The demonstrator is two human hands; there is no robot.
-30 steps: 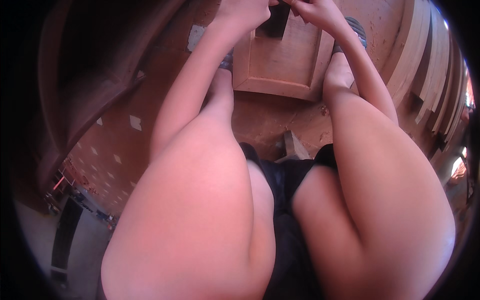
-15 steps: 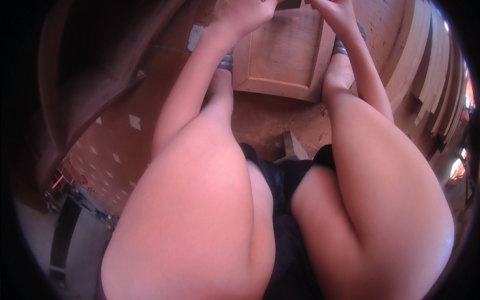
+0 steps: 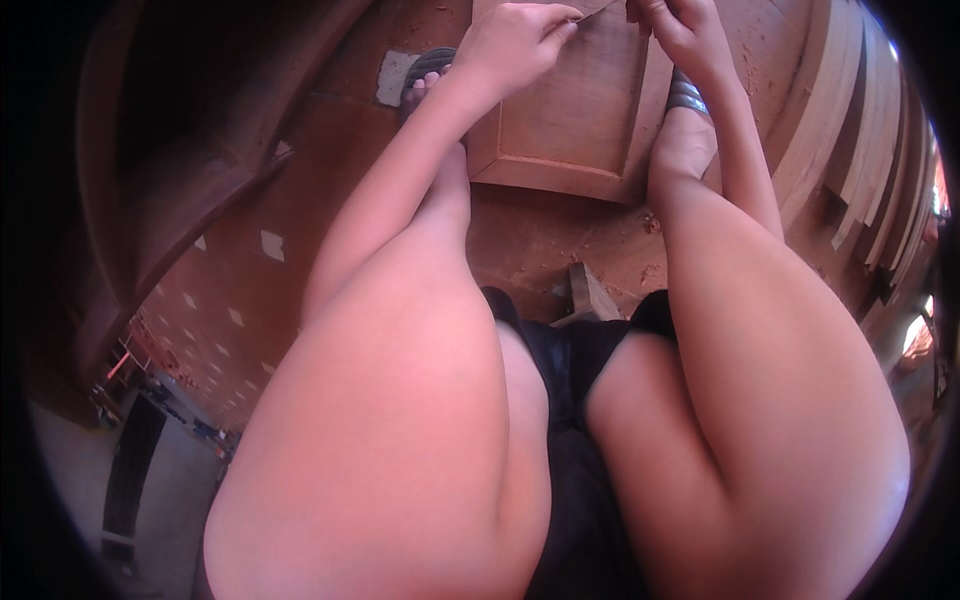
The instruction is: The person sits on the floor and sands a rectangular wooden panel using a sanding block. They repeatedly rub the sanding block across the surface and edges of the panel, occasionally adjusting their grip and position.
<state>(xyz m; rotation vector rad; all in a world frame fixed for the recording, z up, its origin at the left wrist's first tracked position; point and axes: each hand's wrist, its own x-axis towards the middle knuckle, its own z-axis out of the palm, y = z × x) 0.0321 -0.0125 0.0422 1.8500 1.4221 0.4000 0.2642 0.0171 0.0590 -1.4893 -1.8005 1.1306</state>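
Above a framed wooden panel (image 3: 560,175) on the floor, my left hand (image 3: 512,48) pinches one end of a thin dark sheet (image 3: 600,12), seen almost edge-on. My right hand (image 3: 688,38) is closed at the sheet's other end, near the top edge of the view. What the sheet is made of cannot be made out. The panel has a raised border around a flat brown middle and lies between my feet, with wood dust along its inner edges.
Long wooden boards (image 3: 845,130) are stacked at the right. A dark wooden piece (image 3: 230,160) curves along the left. A small wood block (image 3: 592,292) lies between my legs. Shavings are scattered over the reddish floor (image 3: 530,235), and my sandalled feet flank the panel.
Both hands have come slightly nearer to me and lower in view, the left one also shifting right. The thin dark sheet between them now shows edge-on. My left foot shows more, its sandal in sight.
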